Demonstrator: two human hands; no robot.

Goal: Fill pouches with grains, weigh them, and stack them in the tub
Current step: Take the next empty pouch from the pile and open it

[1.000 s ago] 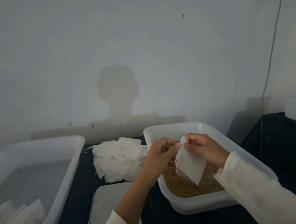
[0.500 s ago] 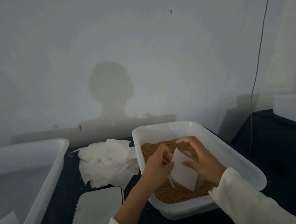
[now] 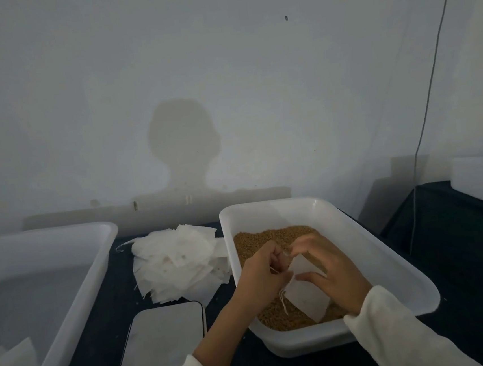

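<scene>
One pouch (image 3: pixel 304 294) over the grains (image 3: pixel 272 236), pinched between left hand (image 3: pixel 261 281) and right hand (image 3: pixel 334 274), two tubs, one scale (image 3: pixel 161 342)

We find no readable text, label, brand, number or sign anywhere; the scale (image 3: pixel 161 342) shows only a blank top plate and no visible display.

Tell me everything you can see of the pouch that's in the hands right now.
The pouch is a small, flat, white square of thin papery or fabric-like material, with a thin white drawstring dangling from its left edge. It is tilted, low over the brown grains inside the right-hand tub. The left hand pinches its upper left edge; the right hand touches it with thumb and fingers. Whether any grain is inside cannot be seen.
</scene>
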